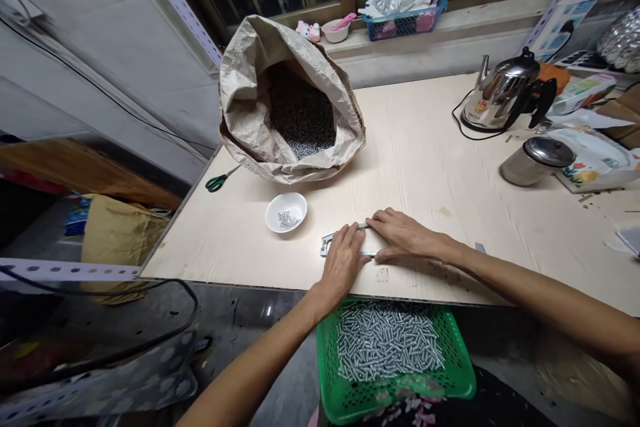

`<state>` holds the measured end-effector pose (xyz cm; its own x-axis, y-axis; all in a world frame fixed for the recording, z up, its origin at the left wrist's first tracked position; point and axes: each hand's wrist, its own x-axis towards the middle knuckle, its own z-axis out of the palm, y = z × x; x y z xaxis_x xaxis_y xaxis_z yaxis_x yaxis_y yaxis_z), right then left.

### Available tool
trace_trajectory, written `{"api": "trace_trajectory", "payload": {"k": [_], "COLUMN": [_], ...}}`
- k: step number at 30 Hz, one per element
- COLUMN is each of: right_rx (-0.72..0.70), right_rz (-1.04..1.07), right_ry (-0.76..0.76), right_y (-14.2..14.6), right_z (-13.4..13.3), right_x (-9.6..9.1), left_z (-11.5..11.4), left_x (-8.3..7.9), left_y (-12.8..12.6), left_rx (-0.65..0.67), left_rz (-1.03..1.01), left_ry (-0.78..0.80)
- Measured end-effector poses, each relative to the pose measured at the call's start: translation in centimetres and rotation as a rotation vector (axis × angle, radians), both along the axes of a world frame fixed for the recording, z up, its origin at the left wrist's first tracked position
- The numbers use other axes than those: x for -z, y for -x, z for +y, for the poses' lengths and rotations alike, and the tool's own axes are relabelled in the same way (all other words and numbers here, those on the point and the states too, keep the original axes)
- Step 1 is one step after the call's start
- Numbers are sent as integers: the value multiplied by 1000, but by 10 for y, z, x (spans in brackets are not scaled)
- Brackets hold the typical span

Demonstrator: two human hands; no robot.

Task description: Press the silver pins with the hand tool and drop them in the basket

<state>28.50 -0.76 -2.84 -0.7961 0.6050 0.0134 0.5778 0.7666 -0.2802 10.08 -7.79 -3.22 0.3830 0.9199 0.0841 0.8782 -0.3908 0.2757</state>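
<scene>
My left hand (343, 261) lies flat, fingers stretched, on a small clear plastic bag (329, 243) near the front edge of the pale wooden table (430, 147). My right hand (403, 235) rests beside it, fingers pressed down on the same bag's right end. What the bag contains is hidden under my hands. A white bowl (286, 212) with a few screws stands just left of my hands. Below the table edge, a green basket (395, 353) full of silver screws sits on my lap.
A large open paper sack (295, 107) of screws stands at the table's back left, green scissors (221, 179) beside it. A steel kettle (505, 93), a lidded steel pot (537, 161) and packets lie at the right. A blue basket (405, 21) sits on the sill.
</scene>
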Motion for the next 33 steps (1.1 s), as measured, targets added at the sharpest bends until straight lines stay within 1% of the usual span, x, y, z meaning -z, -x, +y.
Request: {"api": "trace_trajectory", "payload": {"k": [2, 5, 7, 9, 11, 12, 13, 14, 16, 18, 20, 22, 23, 24, 25, 27, 30, 31, 33], "right_rx": [-14, 92, 148, 165, 204, 228, 248, 259, 202, 104, 67, 84, 101, 117, 130, 136, 136, 132, 115], "right_rz": [11, 24, 34, 42, 48, 63, 92, 132, 227, 262, 229, 192, 180, 174, 174, 186, 212, 222, 252], "right_ry": [4, -86, -153, -187, -193, -189, -180, -166, -117, -38, -9, -37, -64, -93, -119, -156, -170, -167, -154], "right_y": [-6, -5, 0, 6, 9, 9, 8, 7, 3, 1, 4, 10, 13, 16, 19, 23, 25, 25, 24], "right_z": [5, 13, 19, 26, 27, 24, 19, 11, -12, -37, -55, -61, -59, -55, -50, -39, -30, -29, -30], "right_x": [2, 11, 16, 16, 13, 10, 8, 6, 5, 8, 14, 21, 23, 26, 27, 28, 27, 27, 28], "left_z": [-14, -31, -36, -36, -37, -38, -40, -42, -45, -45, -37, -25, -18, -11, -7, -3, -12, -18, -26], "left_x": [3, 10, 14, 15, 12, 8, 4, -1, -11, -19, -24, -26, -28, -30, -33, -40, -52, -54, -55], "left_y": [-2, -11, -16, -18, -15, -11, -6, 1, 17, 34, 46, 53, 53, 53, 50, 41, 21, 14, 6], "left_rx": [14, 25, 16, 17, 19, -11, -71, -159, -377, -538, -603, -610, -602, -593, -585, -559, -448, -400, -334], "left_rz": [-8, -26, -44, -73, -118, -141, -152, -141, -46, 71, 100, 65, 58, 73, 111, 243, 446, 486, 510], "left_ry": [-54, -60, -45, -44, -76, -104, -133, -152, -129, 16, 265, 515, 601, 649, 655, 551, 331, 289, 275]}}
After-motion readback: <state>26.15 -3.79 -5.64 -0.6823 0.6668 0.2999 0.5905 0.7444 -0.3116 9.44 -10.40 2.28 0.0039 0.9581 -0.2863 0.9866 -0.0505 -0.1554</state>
